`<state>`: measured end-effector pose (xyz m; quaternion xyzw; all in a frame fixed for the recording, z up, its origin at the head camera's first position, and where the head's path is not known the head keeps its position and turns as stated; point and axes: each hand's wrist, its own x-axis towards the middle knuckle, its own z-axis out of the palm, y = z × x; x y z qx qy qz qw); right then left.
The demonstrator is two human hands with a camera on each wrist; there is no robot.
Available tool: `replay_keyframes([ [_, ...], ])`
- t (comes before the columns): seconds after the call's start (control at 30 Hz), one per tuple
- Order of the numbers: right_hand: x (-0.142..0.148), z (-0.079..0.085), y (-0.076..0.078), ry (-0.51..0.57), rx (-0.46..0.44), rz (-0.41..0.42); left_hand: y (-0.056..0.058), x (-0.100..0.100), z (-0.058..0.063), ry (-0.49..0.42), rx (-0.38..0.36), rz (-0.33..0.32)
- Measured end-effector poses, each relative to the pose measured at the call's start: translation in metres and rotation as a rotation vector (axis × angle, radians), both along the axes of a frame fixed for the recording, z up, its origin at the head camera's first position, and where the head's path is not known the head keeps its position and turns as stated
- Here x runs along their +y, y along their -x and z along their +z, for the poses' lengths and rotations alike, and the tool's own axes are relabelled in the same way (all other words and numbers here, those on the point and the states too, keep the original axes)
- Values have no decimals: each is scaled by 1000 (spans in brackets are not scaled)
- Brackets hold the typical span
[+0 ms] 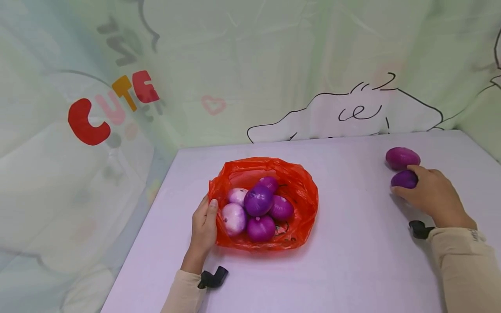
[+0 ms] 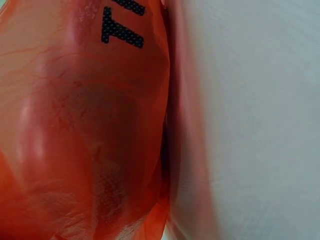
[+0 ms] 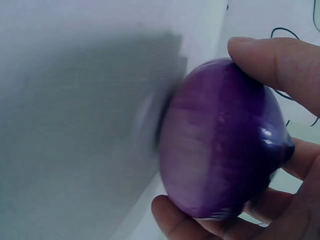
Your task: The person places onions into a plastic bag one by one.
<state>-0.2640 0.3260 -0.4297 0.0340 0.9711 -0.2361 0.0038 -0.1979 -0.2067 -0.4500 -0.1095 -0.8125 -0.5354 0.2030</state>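
Note:
My left hand (image 1: 204, 226) grips the left edge of a red plastic bag (image 1: 307, 217), its thumb along the outside near the rim. The bag stands with its mouth open and holds several glossy round vegetables, some purple and some white with purple. In the left wrist view, the bag's side (image 2: 75, 125) fills the left half and hides that hand. Over at the right, my right hand (image 1: 438, 195) holds a dark purple, onion-like vegetable (image 3: 220, 145) between thumb and fingers. A pointed tip on it faces the palm. Just behind lies a magenta, egg-shaped vegetable (image 1: 402, 158).
The pale table (image 1: 344, 261) carries the bag left of the middle. A printed curtain (image 1: 274, 78) hangs along the table's back and left sides. Small black wrist cameras (image 1: 214, 277) stick out beside both sleeves.

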Motion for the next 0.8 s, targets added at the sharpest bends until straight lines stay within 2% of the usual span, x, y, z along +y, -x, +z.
replay_keyframes([
  [0.2, -2, 1, -2, -11, -14, -18, -1, 1, 6, 10, -23, -8],
  [0.57, -12, 11, -6, 8, -48, -69, 0, 4, 13, 3, -50, -21],
  [0.8, -10, 14, -7, 11, -20, -45, 1, 5, 16, 11, -62, -8],
])
